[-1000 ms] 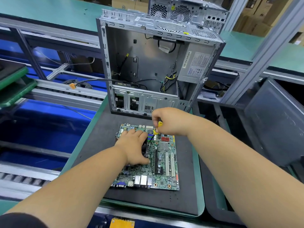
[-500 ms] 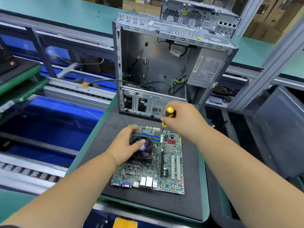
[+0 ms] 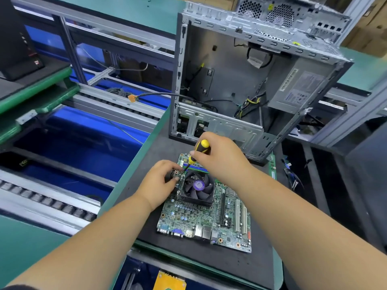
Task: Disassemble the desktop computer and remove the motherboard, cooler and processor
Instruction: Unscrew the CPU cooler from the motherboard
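A green motherboard (image 3: 194, 222) lies flat on a black mat (image 3: 219, 262). A black cooler (image 3: 198, 188) with a fan and a purple hub sticker sits on the board's far half. My left hand (image 3: 161, 183) holds the cooler's left far corner with curled fingers. My right hand (image 3: 219, 158) grips a yellow and black screwdriver (image 3: 198, 150), whose tip points down at the cooler's far left corner. The emptied grey computer case (image 3: 247, 86) stands open behind the board. The processor is hidden under the cooler.
Loose cables and a power supply (image 3: 301, 88) remain inside the case. An orange-tipped cable (image 3: 134, 97) sticks out left over a roller conveyor (image 3: 52, 204). A green tray stack (image 3: 35, 93) sits far left. A dark bin (image 3: 366, 185) stands at the right.
My left hand slid off the cooler's top to its left far corner, uncovering the fan. My right hand raised the screwdriver and set its tip at that corner.
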Demonstrator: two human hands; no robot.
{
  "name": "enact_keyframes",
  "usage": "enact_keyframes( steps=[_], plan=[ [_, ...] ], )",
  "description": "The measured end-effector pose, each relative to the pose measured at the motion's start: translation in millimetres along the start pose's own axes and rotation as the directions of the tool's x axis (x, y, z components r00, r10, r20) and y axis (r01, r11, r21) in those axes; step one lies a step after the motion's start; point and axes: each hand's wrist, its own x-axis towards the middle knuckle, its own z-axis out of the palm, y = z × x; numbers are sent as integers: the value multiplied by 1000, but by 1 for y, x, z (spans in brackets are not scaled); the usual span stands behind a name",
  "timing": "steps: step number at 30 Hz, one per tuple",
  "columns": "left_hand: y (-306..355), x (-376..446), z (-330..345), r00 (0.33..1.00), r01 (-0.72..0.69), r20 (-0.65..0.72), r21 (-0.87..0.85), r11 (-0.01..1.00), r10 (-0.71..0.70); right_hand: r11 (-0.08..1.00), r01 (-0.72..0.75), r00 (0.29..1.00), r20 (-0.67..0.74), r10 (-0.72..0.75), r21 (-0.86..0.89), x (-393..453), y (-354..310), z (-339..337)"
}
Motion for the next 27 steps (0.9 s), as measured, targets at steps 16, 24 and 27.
enact_keyframes(
  steps=[16,24,27],
  plan=[
    [-17,6,20,998,-60,-36,-54,997,58,998,4,999,36,-2,-67,7,-2,1],
    [-20,6,21,996,-84,-22,-65,994,83,996,26,998,68,-20,-91,9,-6,-1],
    [-20,6,21,996,-84,-20,-52,995,83,994,37,997,74,-30,-101,8,-5,-1]
  ],
)
